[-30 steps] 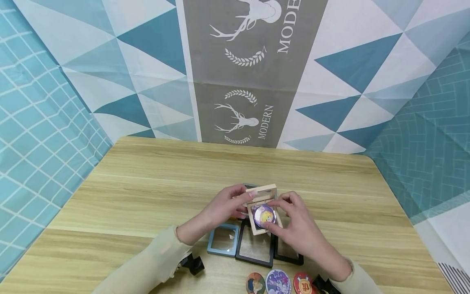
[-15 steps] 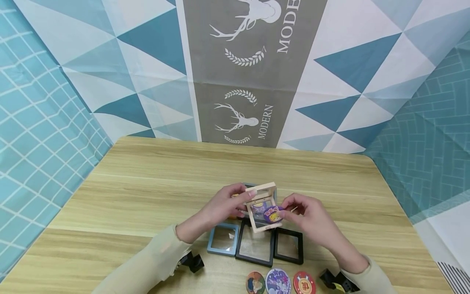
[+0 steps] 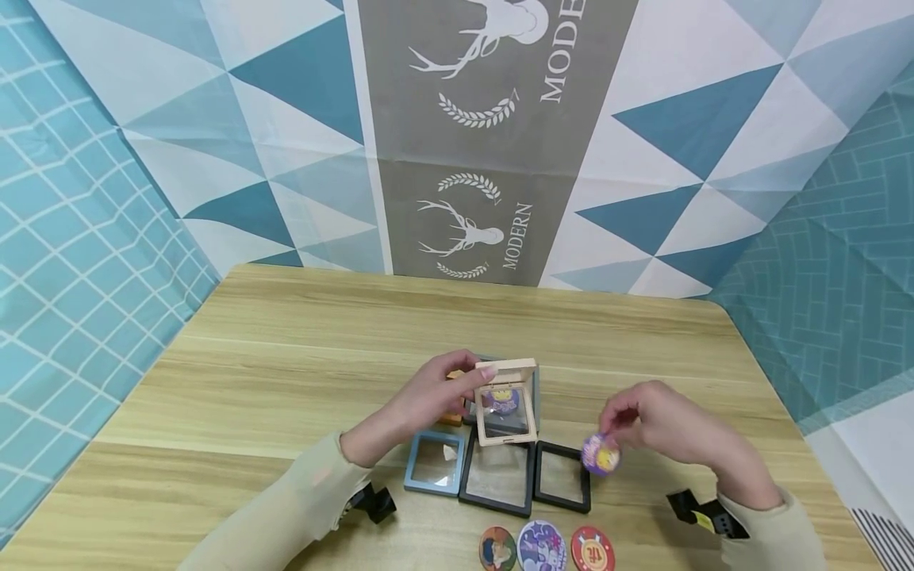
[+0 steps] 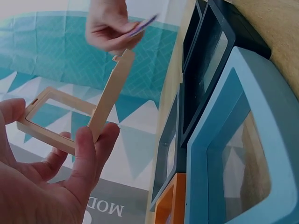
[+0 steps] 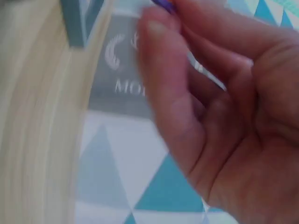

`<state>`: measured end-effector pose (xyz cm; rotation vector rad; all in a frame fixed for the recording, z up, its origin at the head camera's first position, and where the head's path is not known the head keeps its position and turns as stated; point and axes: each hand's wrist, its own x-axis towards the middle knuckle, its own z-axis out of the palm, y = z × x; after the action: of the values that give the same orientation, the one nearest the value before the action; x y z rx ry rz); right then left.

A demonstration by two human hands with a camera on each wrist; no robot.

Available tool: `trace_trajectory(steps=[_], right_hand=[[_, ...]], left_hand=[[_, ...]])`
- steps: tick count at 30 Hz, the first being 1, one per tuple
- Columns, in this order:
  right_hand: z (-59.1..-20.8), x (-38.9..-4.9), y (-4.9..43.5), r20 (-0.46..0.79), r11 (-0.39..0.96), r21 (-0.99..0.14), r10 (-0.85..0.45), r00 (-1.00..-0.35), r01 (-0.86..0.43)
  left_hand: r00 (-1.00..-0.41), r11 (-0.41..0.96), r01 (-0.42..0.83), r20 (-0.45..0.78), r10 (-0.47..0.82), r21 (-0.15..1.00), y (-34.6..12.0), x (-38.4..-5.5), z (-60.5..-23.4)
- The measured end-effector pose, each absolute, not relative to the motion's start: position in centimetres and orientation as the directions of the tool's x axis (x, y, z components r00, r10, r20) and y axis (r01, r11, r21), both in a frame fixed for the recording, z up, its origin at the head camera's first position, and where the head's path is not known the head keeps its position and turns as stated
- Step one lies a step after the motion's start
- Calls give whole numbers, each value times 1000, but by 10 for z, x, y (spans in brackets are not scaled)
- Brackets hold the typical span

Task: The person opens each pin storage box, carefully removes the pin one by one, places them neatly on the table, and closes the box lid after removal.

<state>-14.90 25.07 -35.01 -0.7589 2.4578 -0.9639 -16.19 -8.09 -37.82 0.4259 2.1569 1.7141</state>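
Note:
My left hand [image 3: 435,394] holds a small hinged beige frame [image 3: 507,438], its lid raised, above the frames on the table. In the left wrist view the thumb and fingers grip the beige frame [image 4: 113,95] near its hinge. Through its clear window a purple and yellow picture shows; whether that lies in the frame or behind it I cannot tell. My right hand [image 3: 660,420], off to the right, pinches a round purple badge [image 3: 600,455] with a yellow figure between thumb and fingers. In the right wrist view only the badge's purple edge [image 5: 163,4] shows.
Below the hands lie a light blue frame [image 3: 410,474], a large black frame [image 3: 493,504], a small black frame [image 3: 562,504], a grey-blue frame [image 3: 535,388] and an orange frame [image 3: 451,418]. Three round badges, orange-green [image 3: 497,549], purple [image 3: 541,547] and red [image 3: 593,549], lie near the front edge.
My right hand has lifted the purple badge out of the beige frame and carried it to the right. The left hand still holds the frame, tilted slightly differently.

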Motion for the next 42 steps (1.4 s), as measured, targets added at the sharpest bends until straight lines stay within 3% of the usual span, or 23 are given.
trace_trajectory(steps=[4, 8, 21, 28, 34, 38, 42], right_hand=[[-357, -153, 259, -325, 659, -704, -631, -705, -265], [-369, -153, 255, -415, 727, -642, -596, -687, -244], [-390, -142, 234, -493, 774, -575, -585, -644, -263], [-388, -143, 235, -428, 759, -570, -600, -676, -314], [-379, -150, 234, -211, 761, -541, -535, -818, -358], [-377, -152, 225, -77, 715, -629, -448, -891, -305], [-378, -146, 211, -58, 563, -793, -449, -892, -232]], left_hand=[[-889, 250, 32, -87, 450, 968, -82, -161, -378], [-881, 274, 51, -86, 465, 960, -82, -161, -380], [-862, 288, 64, -92, 498, 955, -81, -161, -380], [-849, 278, 50, -106, 518, 959, -82, -161, -380], [-825, 216, 21, -106, 555, 976, -83, -160, -379], [-818, 191, 3, -107, 566, 982, -83, -160, -378], [-817, 174, -15, -113, 566, 985, -82, -159, -376]])
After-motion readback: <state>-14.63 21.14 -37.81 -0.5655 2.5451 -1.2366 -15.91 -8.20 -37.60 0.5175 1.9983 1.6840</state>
